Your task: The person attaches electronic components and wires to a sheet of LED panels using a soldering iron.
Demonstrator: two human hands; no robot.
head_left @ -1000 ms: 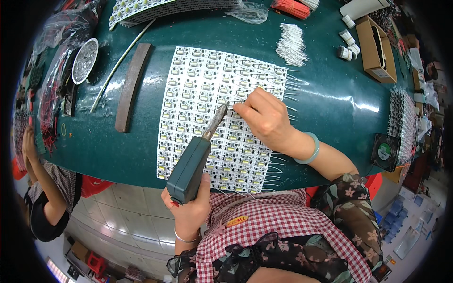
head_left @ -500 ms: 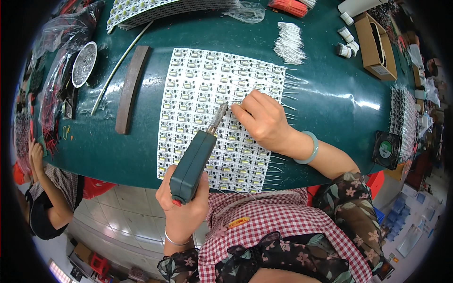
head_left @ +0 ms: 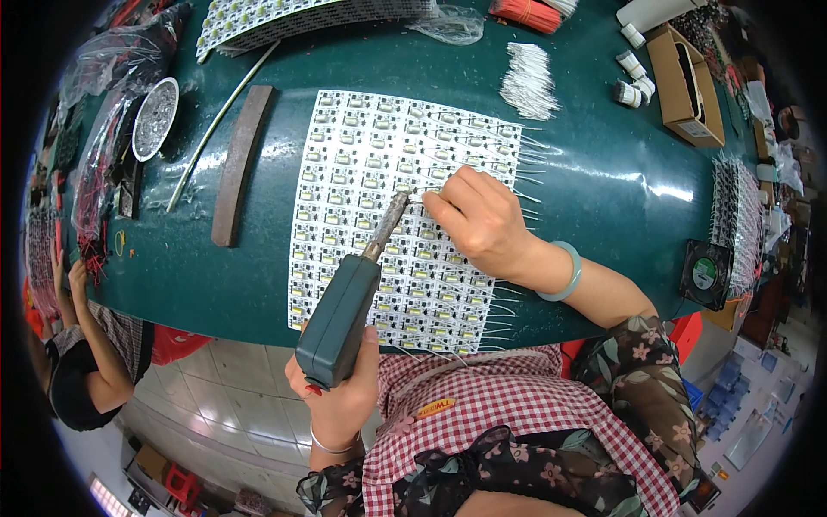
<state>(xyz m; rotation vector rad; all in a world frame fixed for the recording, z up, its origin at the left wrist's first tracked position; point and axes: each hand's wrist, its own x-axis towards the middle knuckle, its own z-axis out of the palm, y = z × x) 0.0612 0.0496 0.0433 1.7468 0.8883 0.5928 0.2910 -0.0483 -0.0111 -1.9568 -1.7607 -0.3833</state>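
Note:
My left hand (head_left: 343, 405) is closed around the handle of a green soldering gun (head_left: 338, 314), whose dull tip reaches up over a white sheet of small circuit boards (head_left: 340, 202). The sheet lies flat on the green table, with rows of chips and pale yellow parts. My right hand (head_left: 482, 215) rests over its middle right, thumb and forefinger pinched on a thin white wire (head_left: 417, 199) just right of the gun's tip. Several white wires run from the boards on the right side and stick out past the sheet's edge.
A dark bar (head_left: 243, 164) and a thin rod (head_left: 220, 121) lie left of the sheet, near a bowl (head_left: 156, 119). White wires (head_left: 530, 82) are heaped beyond it. A cardboard box (head_left: 687, 82) and a small fan (head_left: 706, 274) stand right. Another person's arm (head_left: 102, 349) is at far left.
The soldering gun and my left hand have shifted slightly left and down, its tip drawing a little away from my right fingers. My right hand stays nearly still. The other person's hands moved.

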